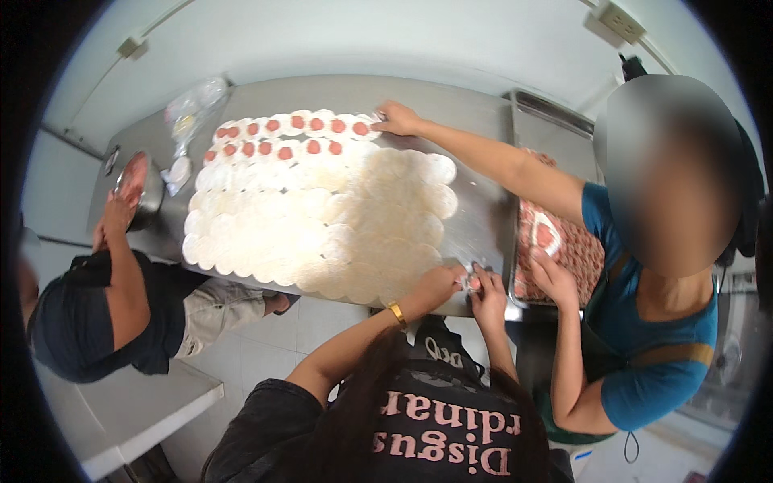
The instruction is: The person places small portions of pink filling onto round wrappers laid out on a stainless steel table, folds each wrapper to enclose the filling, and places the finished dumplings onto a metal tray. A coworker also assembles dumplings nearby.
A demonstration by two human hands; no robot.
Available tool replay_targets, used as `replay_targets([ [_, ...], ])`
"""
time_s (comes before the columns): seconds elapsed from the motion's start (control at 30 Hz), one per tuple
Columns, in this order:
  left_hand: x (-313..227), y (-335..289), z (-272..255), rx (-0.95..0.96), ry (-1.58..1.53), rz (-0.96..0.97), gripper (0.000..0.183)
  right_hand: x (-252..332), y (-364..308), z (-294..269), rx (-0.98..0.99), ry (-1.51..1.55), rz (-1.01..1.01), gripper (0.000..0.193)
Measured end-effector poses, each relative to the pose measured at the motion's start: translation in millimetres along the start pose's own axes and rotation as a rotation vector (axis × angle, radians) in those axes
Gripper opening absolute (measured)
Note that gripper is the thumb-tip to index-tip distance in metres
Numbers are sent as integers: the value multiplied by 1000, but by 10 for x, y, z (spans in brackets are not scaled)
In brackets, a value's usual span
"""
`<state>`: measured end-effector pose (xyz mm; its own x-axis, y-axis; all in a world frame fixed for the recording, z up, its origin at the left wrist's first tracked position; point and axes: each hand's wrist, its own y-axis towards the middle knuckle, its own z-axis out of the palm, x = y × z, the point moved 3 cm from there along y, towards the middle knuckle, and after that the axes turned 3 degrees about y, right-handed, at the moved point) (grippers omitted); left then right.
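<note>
Over the near right edge of the steel table [483, 213], my left hand [435, 290] and my right hand [489, 301] are close together. Their fingers pinch a small dumpling [470, 282], a pale wrapper with pink filling showing. A gold band circles my left wrist. Beside my left hand spreads a sheet of overlapping round wrappers [266, 217]. Lumps of pink filling [316, 125] sit on its two far rows. My fingertips partly hide the dumpling.
At right, a co-worker in blue reaches across to the far wrappers, other hand over a tray [515, 266] of filled dumplings [576, 266]. At left, another person's hands are at a metal bowl [149, 193] of pink filling. A plastic bag [189, 109] lies behind it.
</note>
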<state>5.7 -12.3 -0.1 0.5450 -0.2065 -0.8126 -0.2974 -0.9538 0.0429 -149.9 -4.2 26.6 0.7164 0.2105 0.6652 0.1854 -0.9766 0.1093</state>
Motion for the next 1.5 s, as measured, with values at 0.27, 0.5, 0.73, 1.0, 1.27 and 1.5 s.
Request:
replay_targets([
  [0.27, 136, -259, -372, -74, -159, -168, 26, 68, 51, -53, 49, -104, -65, 48],
  [0.5, 364, -619, -798, -227, -236, -348, 23, 32, 107, -38, 79, 39, -34, 37],
  [0.73, 384, -831, -1087, -380, -191, -463, 23, -127, 426, -362, 37, 536, 165, 39],
  [1.0, 397, -1004, -954, -385, -165, -528, 20, -1003, 1859, -1354, -268, 501, 226, 37],
  [1.27, 38, -994, -881, -428, -69, -631, 21, -2050, 3530, -1689, -96, 79, 110, 40],
  [1.5, -578, 102, -956, -319, 83, -489, 13, -2327, 3905, -1573, 59, -10, 9, 28],
])
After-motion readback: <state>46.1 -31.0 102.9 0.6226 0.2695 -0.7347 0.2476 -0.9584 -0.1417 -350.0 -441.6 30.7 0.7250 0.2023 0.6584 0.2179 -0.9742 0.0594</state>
